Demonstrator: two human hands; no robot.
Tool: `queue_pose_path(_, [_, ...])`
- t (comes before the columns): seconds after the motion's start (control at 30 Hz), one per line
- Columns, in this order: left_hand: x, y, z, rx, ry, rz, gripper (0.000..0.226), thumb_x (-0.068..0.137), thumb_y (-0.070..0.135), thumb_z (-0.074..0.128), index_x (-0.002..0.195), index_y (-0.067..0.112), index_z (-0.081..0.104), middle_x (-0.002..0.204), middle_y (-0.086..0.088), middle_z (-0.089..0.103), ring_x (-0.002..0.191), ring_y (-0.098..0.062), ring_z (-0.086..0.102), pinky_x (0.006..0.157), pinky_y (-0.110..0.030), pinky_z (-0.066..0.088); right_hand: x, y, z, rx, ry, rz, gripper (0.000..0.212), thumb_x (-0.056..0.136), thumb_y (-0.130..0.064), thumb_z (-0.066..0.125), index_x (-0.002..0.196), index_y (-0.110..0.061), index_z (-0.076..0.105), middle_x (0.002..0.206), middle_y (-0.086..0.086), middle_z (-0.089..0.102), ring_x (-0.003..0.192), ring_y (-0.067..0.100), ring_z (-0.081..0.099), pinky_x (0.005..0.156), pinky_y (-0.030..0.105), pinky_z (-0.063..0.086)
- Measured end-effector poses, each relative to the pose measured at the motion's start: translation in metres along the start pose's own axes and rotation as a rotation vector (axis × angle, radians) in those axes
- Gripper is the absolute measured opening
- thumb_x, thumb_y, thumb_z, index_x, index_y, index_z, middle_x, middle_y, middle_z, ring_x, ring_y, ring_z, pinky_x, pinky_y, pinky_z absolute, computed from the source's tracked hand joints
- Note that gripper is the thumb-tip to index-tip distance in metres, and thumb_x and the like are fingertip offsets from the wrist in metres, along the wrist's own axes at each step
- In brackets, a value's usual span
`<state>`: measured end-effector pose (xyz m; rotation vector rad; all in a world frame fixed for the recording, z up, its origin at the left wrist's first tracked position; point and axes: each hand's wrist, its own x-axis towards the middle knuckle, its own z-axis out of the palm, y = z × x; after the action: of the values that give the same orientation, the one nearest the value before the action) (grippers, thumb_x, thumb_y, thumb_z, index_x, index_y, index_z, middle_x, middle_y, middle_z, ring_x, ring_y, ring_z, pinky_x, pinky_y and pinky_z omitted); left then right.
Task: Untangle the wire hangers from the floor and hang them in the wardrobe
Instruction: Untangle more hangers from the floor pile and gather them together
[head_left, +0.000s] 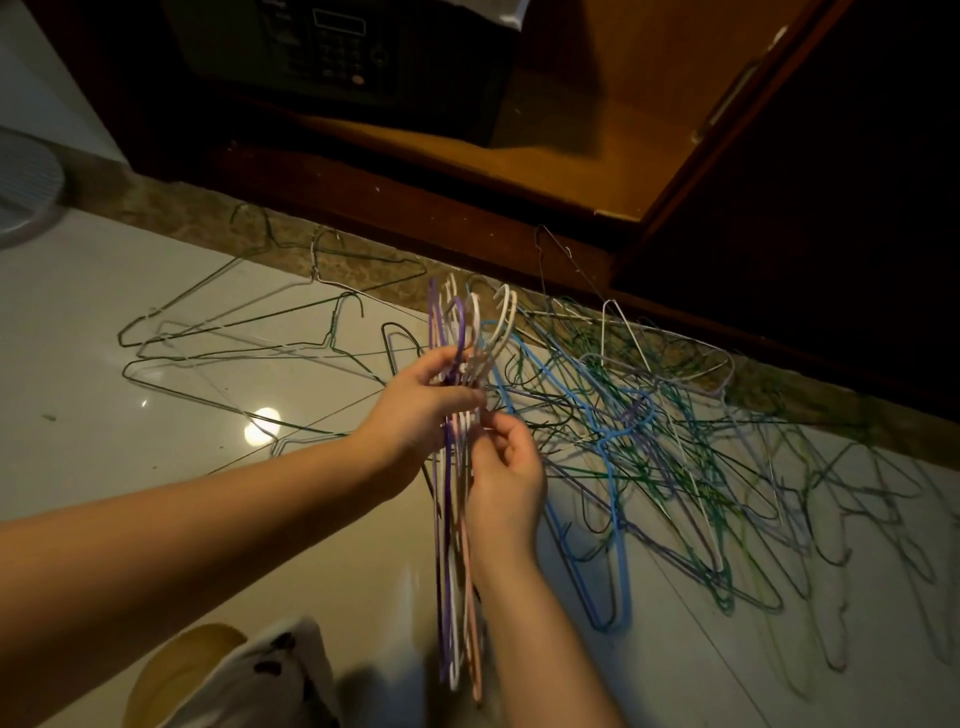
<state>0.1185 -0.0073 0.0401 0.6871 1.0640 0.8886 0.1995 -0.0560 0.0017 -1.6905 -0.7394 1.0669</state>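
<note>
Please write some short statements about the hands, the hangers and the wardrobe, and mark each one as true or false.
1. The left hand grips a bundle of hangers. True.
2. A tangle of hangers lies on the floor, right of the hands. True.
3. The right hand rests flat on the floor. False: it also holds the bundle.
4. The wardrobe is closed. False: it is open, with a safe inside.
5. Loose hangers lie on the floor left of the hands. True.

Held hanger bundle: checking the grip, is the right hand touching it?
Touching. The head view shows the right hand pinching the held hanger bundle just below the gripping left hand.
</note>
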Motion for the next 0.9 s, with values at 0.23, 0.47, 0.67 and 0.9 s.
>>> queue_pose_path(0.23, [0.003,-0.003,-0.007,0.094,0.089,-0.012,0.021,0.081,-0.007,0.058,0.093,0.011,0.059,0.082,-0.01,0.06,0.074,-0.023,0.061,0.067,-0.034,0.053,-0.002,0.004,-0.008,-0.106,-0.159,-0.057,0.023,0.09,-0.017,0.057,0.08,-0.038,0.06,0.076,-0.011,0.064,0.072,0.005,0.059,0.066,0.022,0.047])
queue_pose_path(0.47, [0.004,-0.006,-0.018,0.159,0.148,-0.022,0.027,0.078,-0.011,0.06,0.086,0.014,0.059,0.08,-0.009,0.064,0.072,-0.021,0.063,0.057,-0.022,0.054,0.04,0.056,-0.043,-0.326,-0.025,0.187,0.012,0.093,-0.025,0.053,0.094,-0.025,0.064,0.089,-0.001,0.064,0.087,0.023,0.059,0.072,0.028,0.04])
queue_pose_path(0.67, [0.003,-0.01,-0.034,0.196,0.148,-0.066,0.028,0.081,-0.005,0.059,0.092,0.02,0.062,0.091,-0.007,0.066,0.082,-0.019,0.063,0.067,-0.028,0.052,0.061,0.085,-0.044,-0.732,-0.175,0.294,0.032,0.095,-0.029,0.047,0.125,-0.017,0.053,0.128,0.009,0.057,0.116,0.029,0.053,0.089,0.028,0.041])
queue_pose_path(0.9, [0.001,-0.012,-0.045,0.213,0.18,-0.066,0.023,0.084,-0.003,0.057,0.092,0.017,0.063,0.093,-0.008,0.066,0.089,-0.022,0.065,0.083,-0.04,0.051,0.083,0.092,-0.022,-0.689,-0.167,0.38,0.024,0.096,-0.026,0.044,0.105,-0.015,0.063,0.114,0.013,0.063,0.103,0.031,0.058,0.08,0.029,0.044])
